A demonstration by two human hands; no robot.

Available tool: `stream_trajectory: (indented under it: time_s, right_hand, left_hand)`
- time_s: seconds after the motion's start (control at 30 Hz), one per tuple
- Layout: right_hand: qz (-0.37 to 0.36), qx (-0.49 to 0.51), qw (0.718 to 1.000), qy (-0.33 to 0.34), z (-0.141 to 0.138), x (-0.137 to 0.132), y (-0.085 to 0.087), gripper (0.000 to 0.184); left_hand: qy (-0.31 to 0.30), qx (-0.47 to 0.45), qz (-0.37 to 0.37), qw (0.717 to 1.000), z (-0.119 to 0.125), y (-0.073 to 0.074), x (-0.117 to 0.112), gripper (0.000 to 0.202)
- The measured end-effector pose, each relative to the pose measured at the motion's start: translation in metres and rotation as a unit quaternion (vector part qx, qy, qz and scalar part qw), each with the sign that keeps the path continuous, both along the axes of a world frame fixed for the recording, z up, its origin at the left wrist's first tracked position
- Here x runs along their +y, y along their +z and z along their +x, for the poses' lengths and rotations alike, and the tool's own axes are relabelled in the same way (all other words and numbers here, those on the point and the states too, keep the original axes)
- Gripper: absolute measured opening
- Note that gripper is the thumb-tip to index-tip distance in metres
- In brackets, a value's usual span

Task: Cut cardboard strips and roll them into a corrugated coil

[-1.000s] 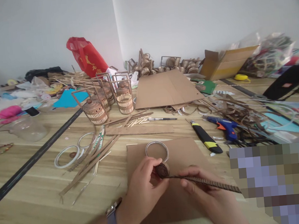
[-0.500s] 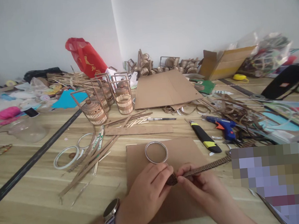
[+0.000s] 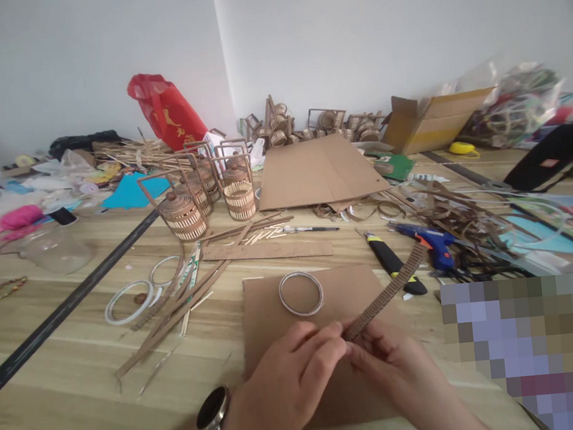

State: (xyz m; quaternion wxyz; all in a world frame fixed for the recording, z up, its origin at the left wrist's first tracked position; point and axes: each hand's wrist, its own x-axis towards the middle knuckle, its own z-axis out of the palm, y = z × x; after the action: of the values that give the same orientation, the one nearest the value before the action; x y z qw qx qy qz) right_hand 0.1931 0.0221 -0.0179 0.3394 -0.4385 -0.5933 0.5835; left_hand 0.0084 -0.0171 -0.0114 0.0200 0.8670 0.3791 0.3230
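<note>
A brown ribbed cardboard strip [image 3: 386, 294] runs up and to the right from between my fingers, its far end near the blue glue gun [image 3: 432, 239]. My left hand [image 3: 301, 378], with a watch on the wrist, is closed on the strip's near end, which the fingers hide. Against it, my right hand [image 3: 387, 360] pinches the same strip between thumb and fingers. Both hands are above a flat cardboard sheet [image 3: 267, 310]. On that sheet, just beyond my left hand, lies a tape ring [image 3: 302, 312].
A black and yellow utility knife [image 3: 394, 266] lies right of the sheet. Small lidded baskets [image 3: 187, 220] stand at back left, near cardboard strips [image 3: 175, 318] and white tape rings [image 3: 128, 302]. A big cardboard piece [image 3: 320, 168] lies behind. Part of the right side is pixelated.
The ribbed strip has swung upward, its far end now higher and nearer the glue gun. My left hand has shifted right and closer to my right hand, covering the dark coiled end seen before.
</note>
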Motion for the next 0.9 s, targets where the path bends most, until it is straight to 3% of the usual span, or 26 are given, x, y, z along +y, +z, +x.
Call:
stream_trajectory:
  time_s: [0.17, 0.37, 0.73, 0.9]
  right_hand:
    - [-0.001, -0.022, 1.000, 0.015, 0.000, 0.002, 0.002, 0.044]
    - [-0.046, 0.051, 0.998, -0.012, -0.004, -0.002, -0.006, 0.048]
    - [-0.026, -0.114, 0.992, 0.046, -0.001, 0.002, 0.012, 0.045]
    - [-0.024, -0.069, 0.996, 0.050, -0.001, 0.001, 0.011, 0.050]
  left_hand:
    - [0.001, -0.086, -0.073, 0.994, 0.002, 0.000, 0.004, 0.039]
    - [0.086, -0.095, -0.070, 0.989, 0.003, -0.006, 0.002, 0.041]
    - [-0.024, -0.029, -0.155, 0.987, -0.007, 0.007, 0.012, 0.038]
    - [0.004, -0.052, -0.138, 0.989, -0.008, 0.003, 0.009, 0.046]
